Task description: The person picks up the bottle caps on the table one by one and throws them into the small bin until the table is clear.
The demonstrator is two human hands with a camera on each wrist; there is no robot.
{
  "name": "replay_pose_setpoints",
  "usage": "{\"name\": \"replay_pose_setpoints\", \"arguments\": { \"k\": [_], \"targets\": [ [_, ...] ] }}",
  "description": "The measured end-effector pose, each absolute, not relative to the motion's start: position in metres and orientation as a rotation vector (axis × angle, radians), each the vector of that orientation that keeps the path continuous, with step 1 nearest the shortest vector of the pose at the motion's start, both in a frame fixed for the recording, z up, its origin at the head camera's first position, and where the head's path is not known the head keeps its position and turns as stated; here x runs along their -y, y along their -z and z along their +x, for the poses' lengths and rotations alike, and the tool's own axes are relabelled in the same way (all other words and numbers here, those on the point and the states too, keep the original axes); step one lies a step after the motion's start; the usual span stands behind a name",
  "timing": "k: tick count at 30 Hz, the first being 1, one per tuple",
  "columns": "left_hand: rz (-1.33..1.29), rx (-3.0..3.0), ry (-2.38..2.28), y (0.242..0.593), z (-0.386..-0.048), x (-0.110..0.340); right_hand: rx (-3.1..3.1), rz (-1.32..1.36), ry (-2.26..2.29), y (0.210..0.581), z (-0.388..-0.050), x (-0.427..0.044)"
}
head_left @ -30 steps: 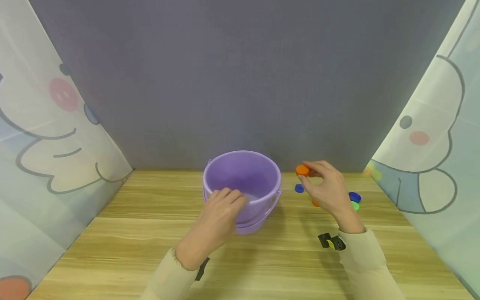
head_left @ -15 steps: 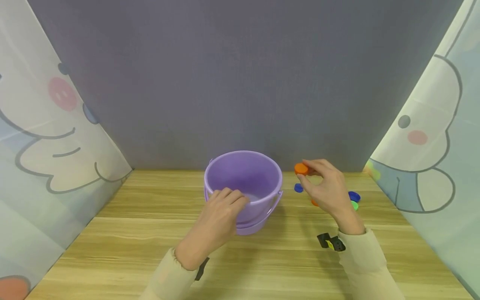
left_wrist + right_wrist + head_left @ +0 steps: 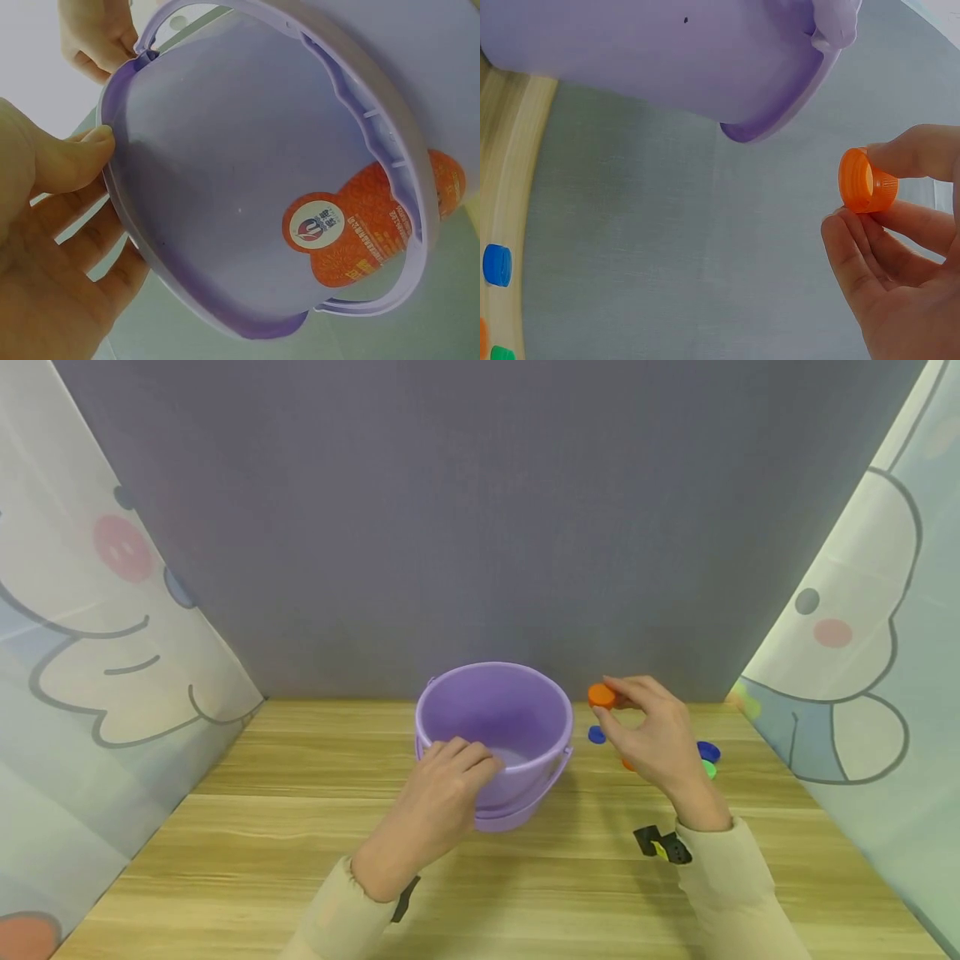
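Note:
A purple bucket [image 3: 495,706] stands on the table, its mouth tipped slightly toward me. My left hand [image 3: 441,793] grips the near rim, thumb outside and fingers over the edge, as the left wrist view confirms. The bucket's handle [image 3: 375,90] hangs down its outer side, beside a red sticker [image 3: 337,247]. To the right of the bucket, my right hand [image 3: 656,739] holds up an orange bottle cap [image 3: 602,696]. In the right wrist view the cap's hollow side shows, pinched between thumb and fingers.
On the table [image 3: 262,852] right of the bucket lie a small blue cap [image 3: 597,735], an orange cap [image 3: 628,765] partly behind my right hand, a dark blue cap [image 3: 708,752] and a green cap [image 3: 709,769]. A grey panel [image 3: 480,527] rises behind.
The bucket has shifted slightly to the right, with my left hand still on its rim. My right hand keeps the orange cap raised in nearly the same spot.

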State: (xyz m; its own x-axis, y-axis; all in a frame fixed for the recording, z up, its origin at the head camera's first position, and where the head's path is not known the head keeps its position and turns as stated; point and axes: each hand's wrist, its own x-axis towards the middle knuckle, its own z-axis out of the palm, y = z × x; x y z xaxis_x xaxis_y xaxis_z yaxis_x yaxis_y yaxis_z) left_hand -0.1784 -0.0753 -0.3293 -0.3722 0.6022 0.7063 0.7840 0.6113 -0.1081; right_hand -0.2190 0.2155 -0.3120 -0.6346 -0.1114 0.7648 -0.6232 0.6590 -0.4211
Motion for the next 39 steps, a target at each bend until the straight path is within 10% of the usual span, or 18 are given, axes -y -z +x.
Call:
{"name": "replay_pose_setpoints", "arguments": {
  "k": [39],
  "targets": [
    [-1.153, 2.1, 0.362, 0.328, -0.171, 0.071, 2.055, 0.641, -0.92, 0.304, -0.206, -0.204]
  ]
}}
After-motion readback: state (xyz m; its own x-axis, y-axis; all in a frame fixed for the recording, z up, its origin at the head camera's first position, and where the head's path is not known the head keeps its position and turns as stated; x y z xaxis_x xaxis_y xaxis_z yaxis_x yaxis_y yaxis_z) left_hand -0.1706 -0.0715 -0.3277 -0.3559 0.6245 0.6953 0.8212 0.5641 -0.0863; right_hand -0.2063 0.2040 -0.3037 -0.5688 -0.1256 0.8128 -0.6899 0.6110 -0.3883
